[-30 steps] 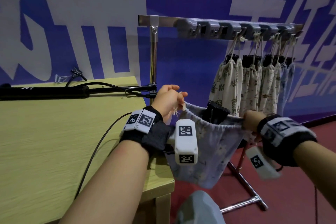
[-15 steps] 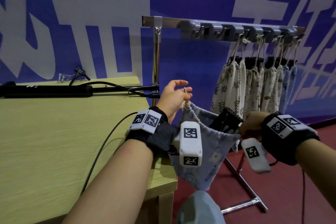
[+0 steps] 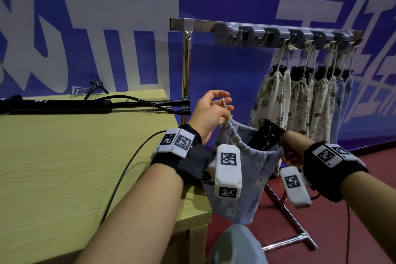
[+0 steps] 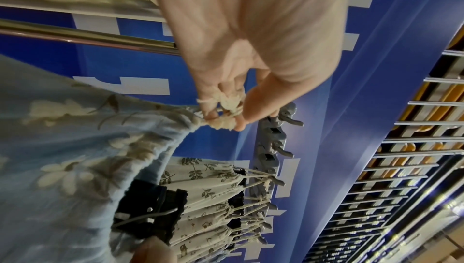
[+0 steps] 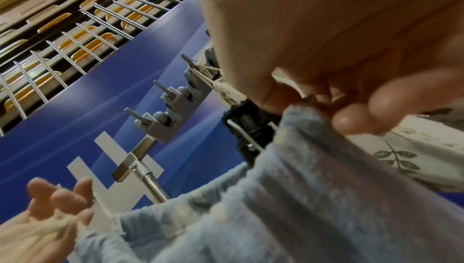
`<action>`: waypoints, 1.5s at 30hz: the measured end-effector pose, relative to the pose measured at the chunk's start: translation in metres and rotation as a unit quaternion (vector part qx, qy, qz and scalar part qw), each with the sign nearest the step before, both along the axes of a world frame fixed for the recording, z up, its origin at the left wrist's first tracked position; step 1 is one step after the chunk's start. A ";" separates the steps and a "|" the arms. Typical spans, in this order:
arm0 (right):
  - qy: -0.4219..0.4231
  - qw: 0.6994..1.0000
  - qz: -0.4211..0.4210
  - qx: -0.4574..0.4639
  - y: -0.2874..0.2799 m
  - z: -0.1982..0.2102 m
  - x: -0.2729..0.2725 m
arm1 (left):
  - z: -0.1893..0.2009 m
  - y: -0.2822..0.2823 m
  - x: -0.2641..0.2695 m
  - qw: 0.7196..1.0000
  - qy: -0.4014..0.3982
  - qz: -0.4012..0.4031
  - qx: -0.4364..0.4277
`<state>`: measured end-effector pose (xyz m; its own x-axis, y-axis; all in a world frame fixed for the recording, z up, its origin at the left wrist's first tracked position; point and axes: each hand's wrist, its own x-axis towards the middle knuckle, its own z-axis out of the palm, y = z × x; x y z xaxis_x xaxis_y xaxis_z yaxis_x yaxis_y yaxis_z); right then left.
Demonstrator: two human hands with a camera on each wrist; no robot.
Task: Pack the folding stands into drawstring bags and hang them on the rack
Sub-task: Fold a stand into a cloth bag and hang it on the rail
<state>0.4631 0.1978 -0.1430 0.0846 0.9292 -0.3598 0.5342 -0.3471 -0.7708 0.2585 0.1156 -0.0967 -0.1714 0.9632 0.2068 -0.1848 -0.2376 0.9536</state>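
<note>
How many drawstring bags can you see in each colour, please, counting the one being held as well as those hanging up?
Cream patterned bags on the rack: 3
Blue hanging bags, overlapping at the far end: 2, as far as shows
Held blue bag, between left hand and right hand: 1
Total: 6

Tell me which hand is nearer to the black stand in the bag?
Right. The right hand holds the bag rim right beside the stand; the left hand pinches the drawstring at the opposite side.
</note>
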 end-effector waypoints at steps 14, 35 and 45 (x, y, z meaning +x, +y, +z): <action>0.185 0.981 -0.035 0.056 0.009 0.014 -0.011 | -0.004 0.004 0.001 0.996 0.074 0.017 -0.042; 0.336 0.911 0.129 0.200 -0.008 0.021 -0.028 | -0.004 0.007 -0.011 0.982 -0.104 0.119 -0.099; 0.322 0.897 0.039 0.301 -0.002 0.022 -0.037 | 0.004 -0.001 -0.008 0.984 -0.127 0.087 -0.085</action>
<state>0.4263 0.1955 -0.1209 -0.0337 0.9657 0.2575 -0.0853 0.2539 -0.9635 0.2501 0.1146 -0.0929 -0.3628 0.9315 -0.0263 -0.3929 -0.1273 0.9107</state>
